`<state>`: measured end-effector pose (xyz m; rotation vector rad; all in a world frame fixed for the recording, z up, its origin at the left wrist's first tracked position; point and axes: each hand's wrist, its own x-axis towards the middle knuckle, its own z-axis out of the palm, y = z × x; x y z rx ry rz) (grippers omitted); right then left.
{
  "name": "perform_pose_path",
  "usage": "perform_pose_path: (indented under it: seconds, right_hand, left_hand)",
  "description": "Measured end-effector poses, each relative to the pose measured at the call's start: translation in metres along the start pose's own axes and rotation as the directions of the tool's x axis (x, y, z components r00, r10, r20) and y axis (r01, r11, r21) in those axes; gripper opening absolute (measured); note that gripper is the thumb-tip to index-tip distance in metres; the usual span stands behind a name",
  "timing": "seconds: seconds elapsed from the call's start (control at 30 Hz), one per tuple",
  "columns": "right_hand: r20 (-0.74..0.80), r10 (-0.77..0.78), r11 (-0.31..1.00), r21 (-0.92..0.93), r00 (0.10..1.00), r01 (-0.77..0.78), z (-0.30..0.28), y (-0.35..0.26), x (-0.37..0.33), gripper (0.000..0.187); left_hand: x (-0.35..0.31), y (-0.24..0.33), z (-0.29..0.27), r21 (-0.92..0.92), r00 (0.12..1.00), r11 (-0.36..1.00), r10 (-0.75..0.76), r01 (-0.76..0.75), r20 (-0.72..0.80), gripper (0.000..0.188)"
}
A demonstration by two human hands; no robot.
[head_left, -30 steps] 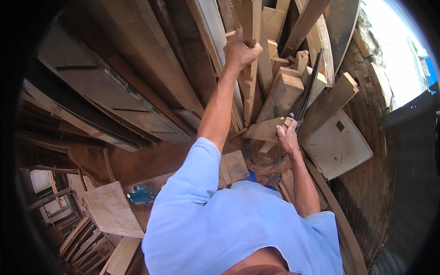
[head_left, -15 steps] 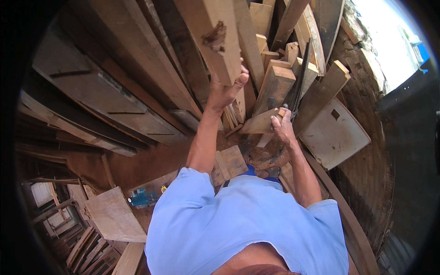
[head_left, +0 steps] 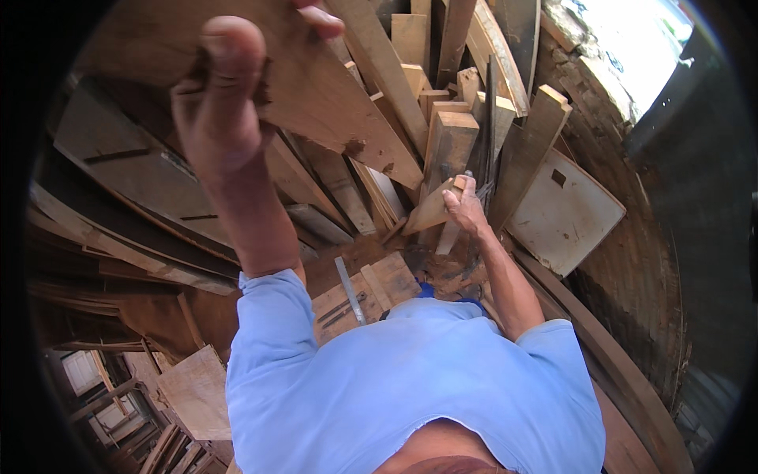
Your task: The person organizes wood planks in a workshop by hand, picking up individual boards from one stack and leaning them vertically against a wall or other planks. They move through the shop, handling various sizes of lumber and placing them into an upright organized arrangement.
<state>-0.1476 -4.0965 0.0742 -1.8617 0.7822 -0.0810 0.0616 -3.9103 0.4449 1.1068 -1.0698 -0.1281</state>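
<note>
At the upper left, my left hand (head_left: 221, 118) is raised and wrapped round a broad wooden plank (head_left: 324, 99). The thumb lies along the near face, and fingertips show over the far edge. The plank slants down to the right, with dark rough spots near its lower end. Lower and to the right, my right hand (head_left: 469, 212) grips the upper end of a shorter piece of wood (head_left: 429, 215), which tilts down to the left. Upright timber blocks (head_left: 452, 142) stand just behind that hand, beside thin dark rods (head_left: 491, 110).
Long boards (head_left: 134, 154) lean on the left. A pale panel (head_left: 564, 213) with a square hole rests against the brick wall (head_left: 632, 261) at right. Below lies a wooden board (head_left: 387, 280) with a metal strip (head_left: 350, 288). A long beam (head_left: 608, 363) runs along my right side.
My left hand has moved up and left, turning the plank from nearly upright to a slant. My right hand still grips the shorter piece. The metal strip has come into view.
</note>
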Motion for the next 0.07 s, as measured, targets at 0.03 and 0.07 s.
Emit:
perform_pose_path:
  seconds: [0.03, 0.07]
  right_hand:
    - [0.021, 0.012, 0.999, 0.034, 1.000, -0.013, -0.0014, -0.0006, 0.0006, 0.063]
    - [0.010, 0.021, 0.999, 0.026, 1.000, -0.021, -0.0011, 0.0049, 0.0020, 0.063]
  left_hand:
    - [0.0229, 0.0099, -0.0010, -0.225, 0.902, 0.962, 0.229, -0.153, 0.366, 0.085]
    - [0.0257, 0.0074, 0.0052, -0.241, 0.896, 0.959, 0.236, -0.152, 0.376, 0.085]
